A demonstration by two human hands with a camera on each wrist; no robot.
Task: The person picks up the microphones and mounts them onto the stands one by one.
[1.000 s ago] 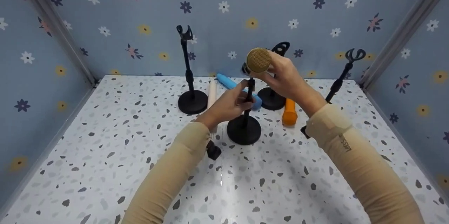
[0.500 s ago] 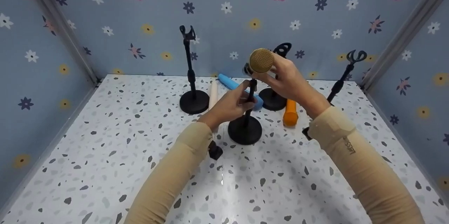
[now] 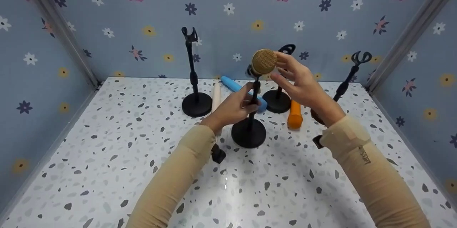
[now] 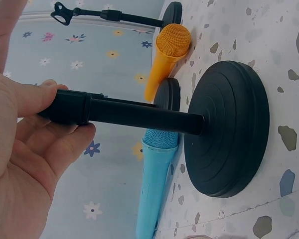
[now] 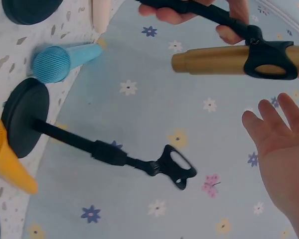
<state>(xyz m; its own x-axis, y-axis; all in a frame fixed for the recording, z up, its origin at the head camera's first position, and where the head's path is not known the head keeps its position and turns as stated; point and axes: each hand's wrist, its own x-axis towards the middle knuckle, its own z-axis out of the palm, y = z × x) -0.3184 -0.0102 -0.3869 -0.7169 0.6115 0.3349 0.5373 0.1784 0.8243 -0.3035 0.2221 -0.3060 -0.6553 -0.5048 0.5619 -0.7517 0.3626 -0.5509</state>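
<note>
A gold microphone (image 3: 264,61) sits in the clip (image 5: 271,59) at the top of a black microphone stand (image 3: 249,133), its mesh head facing me in the head view. My left hand (image 3: 234,106) grips the stand's pole, thumb and fingers curled round the thicker collar in the left wrist view. The round base stands on the speckled table. Just right of the microphone is my right hand (image 3: 298,81), fingers spread and slightly bent. The right wrist view shows a gap between that hand and the microphone's gold body (image 5: 214,60).
Three more black stands with unfilled clips are around: one at left (image 3: 196,105), one behind (image 3: 277,101), one at right (image 3: 342,89). A blue microphone (image 3: 232,84), an orange microphone (image 3: 295,115) and a pale pink one (image 3: 216,96) lie on the table. Patterned walls enclose it.
My right hand has let go of the gold microphone and moved a little to the right, its fingers opening. The left hand keeps its grip on the pole.
</note>
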